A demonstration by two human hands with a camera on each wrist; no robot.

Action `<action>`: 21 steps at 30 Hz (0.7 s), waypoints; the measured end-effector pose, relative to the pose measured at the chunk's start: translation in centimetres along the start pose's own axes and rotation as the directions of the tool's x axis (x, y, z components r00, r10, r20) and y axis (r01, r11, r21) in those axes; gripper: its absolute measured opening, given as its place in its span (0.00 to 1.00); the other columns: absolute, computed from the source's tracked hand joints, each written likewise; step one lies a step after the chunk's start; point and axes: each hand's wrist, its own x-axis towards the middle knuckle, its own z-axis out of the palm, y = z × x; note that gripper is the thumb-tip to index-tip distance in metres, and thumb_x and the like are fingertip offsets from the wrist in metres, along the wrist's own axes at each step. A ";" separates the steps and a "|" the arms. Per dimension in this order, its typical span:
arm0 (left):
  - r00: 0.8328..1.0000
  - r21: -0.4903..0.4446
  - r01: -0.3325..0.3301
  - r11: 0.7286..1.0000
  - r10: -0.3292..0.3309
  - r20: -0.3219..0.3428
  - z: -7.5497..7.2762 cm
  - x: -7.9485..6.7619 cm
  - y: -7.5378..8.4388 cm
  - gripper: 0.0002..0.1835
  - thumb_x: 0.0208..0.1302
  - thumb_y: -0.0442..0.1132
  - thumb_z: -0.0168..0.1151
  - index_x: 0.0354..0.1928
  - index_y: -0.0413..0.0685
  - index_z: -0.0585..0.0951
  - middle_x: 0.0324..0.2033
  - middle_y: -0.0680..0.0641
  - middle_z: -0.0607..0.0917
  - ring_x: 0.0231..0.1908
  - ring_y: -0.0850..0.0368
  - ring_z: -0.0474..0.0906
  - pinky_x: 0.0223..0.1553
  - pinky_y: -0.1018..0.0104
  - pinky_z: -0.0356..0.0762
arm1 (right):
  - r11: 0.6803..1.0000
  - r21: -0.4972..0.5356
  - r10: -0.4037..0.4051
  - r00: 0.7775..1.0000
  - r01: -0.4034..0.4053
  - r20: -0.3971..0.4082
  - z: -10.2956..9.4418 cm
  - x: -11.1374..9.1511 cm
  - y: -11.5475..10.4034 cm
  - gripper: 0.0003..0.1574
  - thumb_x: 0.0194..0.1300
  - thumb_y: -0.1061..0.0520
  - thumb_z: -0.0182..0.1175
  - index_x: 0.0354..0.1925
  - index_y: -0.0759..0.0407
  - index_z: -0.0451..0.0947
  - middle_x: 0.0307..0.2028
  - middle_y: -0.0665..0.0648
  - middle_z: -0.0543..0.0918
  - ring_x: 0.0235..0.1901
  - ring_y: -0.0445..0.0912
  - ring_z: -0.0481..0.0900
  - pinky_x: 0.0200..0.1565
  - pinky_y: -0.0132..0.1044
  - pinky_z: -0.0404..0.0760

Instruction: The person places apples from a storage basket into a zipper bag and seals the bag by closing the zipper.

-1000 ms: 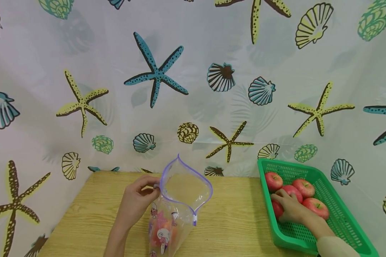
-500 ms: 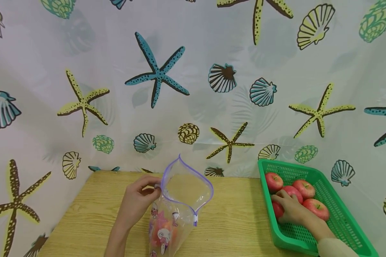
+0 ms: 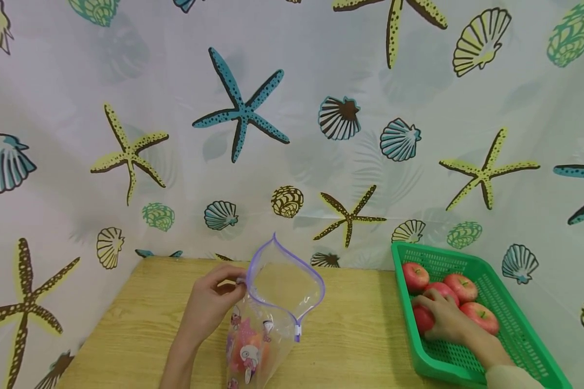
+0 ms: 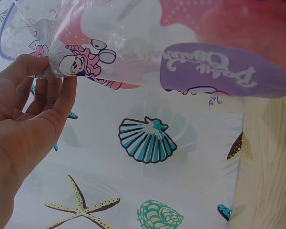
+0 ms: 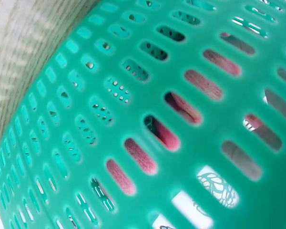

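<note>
My left hand (image 3: 211,302) pinches the rim of a clear plastic zip bag (image 3: 272,319), whose purple-edged mouth gapes. The bag has cartoon prints and a slider at its lower right corner; something reddish-orange shows through its lower part. In the left wrist view, my left thumb and fingers grip the plastic beside a purple label (image 4: 224,71). My right hand (image 3: 445,319) reaches into a green basket (image 3: 416,351), its fingers curled round a red apple (image 3: 422,320) at the near left. Slots in the basket wall hide most of that apple in the right wrist view.
Several other apples, such as the red apple (image 3: 479,317), lie beside and behind my right hand. The basket stands at the right of the wooden table (image 3: 355,324). A curtain (image 3: 292,162) printed with starfish and shells hangs behind the table.
The whole head view has shifted very slightly. Both hands keep their places, the left at the bag's rim and the right at the apple in the basket.
</note>
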 end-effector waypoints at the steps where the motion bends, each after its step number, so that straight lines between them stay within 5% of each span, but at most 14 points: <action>1: 1.000 0.000 -0.001 1.000 0.001 0.001 0.0 0.0 0.0 0.09 0.62 0.28 0.66 0.41 0.50 0.86 0.40 0.49 0.83 0.39 0.60 0.80 0.43 0.69 0.84 | 1.000 -0.003 -0.002 1.000 0.002 -0.007 -0.1 0.0 0.1 0.37 0.29 0.63 0.74 0.44 0.45 0.77 0.47 0.61 0.74 0.46 0.61 0.70 0.41 0.54 0.73; 12: 1.000 -0.009 0.004 1.000 -0.003 0.008 0.0 0.1 0.0 0.09 0.62 0.29 0.66 0.41 0.50 0.86 0.41 0.49 0.83 0.40 0.60 0.81 0.42 0.69 0.84 | 1.000 -0.009 0.015 0.999 -0.016 -0.034 -2.2 0.6 -1.0 0.38 0.29 0.62 0.74 0.45 0.46 0.78 0.48 0.62 0.74 0.43 0.62 0.68 0.33 0.45 0.75; 21: 1.000 -0.029 0.011 1.000 -0.011 0.008 0.1 0.0 0.0 0.10 0.61 0.27 0.66 0.41 0.49 0.86 0.41 0.49 0.83 0.41 0.59 0.81 0.42 0.68 0.84 | 0.993 0.042 0.104 0.992 -0.107 0.069 -4.2 1.2 -2.1 0.36 0.41 0.60 0.72 0.53 0.43 0.76 0.58 0.62 0.67 0.48 0.66 0.66 0.31 0.42 0.77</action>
